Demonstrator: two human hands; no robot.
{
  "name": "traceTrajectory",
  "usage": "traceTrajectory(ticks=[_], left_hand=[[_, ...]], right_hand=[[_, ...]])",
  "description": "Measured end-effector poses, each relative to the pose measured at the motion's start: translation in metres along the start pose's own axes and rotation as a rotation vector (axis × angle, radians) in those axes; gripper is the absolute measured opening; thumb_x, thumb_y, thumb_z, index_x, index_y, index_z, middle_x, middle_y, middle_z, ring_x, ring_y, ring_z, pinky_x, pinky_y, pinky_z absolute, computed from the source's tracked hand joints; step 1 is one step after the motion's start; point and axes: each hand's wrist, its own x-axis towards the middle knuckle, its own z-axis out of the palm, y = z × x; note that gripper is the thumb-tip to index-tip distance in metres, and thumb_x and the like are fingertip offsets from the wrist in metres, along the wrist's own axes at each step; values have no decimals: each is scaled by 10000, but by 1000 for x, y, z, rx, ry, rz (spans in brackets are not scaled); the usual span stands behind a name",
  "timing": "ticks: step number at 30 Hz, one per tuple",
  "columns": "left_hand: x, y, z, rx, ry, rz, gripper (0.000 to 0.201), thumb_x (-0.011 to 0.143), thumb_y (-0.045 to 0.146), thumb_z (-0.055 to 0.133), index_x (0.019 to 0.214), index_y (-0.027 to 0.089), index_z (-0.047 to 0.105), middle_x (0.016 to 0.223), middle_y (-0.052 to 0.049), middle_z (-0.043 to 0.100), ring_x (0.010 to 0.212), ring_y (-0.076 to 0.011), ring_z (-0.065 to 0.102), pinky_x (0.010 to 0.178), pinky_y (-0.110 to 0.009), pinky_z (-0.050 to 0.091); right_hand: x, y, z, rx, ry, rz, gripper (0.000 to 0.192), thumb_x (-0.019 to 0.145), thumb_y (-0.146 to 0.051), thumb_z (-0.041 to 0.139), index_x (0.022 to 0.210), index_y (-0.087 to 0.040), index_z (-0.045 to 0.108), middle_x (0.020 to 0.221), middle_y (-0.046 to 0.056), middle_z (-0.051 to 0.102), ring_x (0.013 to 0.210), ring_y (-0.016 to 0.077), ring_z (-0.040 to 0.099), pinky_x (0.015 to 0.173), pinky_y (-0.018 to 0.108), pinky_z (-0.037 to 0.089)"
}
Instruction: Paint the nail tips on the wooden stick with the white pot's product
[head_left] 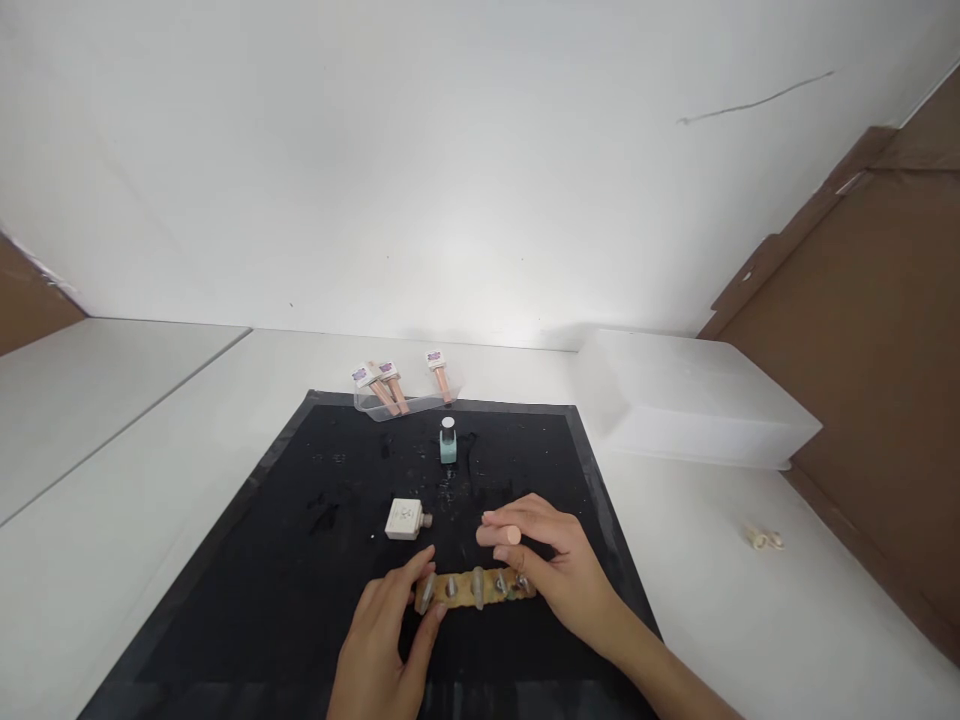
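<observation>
Tan nail-tip strip [474,587] flat on black mat [225,560], pinned at both ends so I read it as steadied | left hand [382,640] fingers on its left end | right hand [559,570] on right end, pinching peach cap [499,535] | white bottle [406,519] just beyond left hand, uncapped | teal bottle [448,440] further out | pink sticks [390,388] at mat's far edge.

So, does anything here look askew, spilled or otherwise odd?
Yes. A square white bottle lies tipped on its side on the black mat, while the mint bottle stands upright. The mat shows dark smears around them. A small pale item sits alone off the mat.
</observation>
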Motion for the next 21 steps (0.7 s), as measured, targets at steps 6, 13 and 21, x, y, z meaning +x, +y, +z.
traceTrajectory(ticks=[6, 13, 21], left_hand=[[0, -3, 1, -12, 24, 15, 361, 848, 368, 518, 1182, 263, 605, 918, -66, 706, 821, -240, 664, 671, -337, 559], [2, -6, -1, 31, -36, 32, 374, 857, 360, 512, 1209, 256, 584, 943, -70, 708, 850, -238, 669, 678, -328, 564], [-1, 0, 2, -26, 16, -8, 361, 858, 348, 504, 1195, 258, 594, 918, -65, 696, 832, -235, 658, 675, -323, 555]], right_hand=[[0, -6, -1, 27, -93, 24, 159, 847, -308, 642, 771, -238, 763, 683, 34, 729, 769, 213, 626, 735, 334, 517], [1, -3, 1, 6, -47, 14, 150, 866, -274, 623, 818, -230, 758, 806, 45, 740, 845, 217, 637, 788, 341, 493], [-1, -6, -1, 46, -99, 35, 197, 851, -271, 642, 691, -225, 749, 681, 31, 711, 801, 208, 627, 760, 318, 504]])
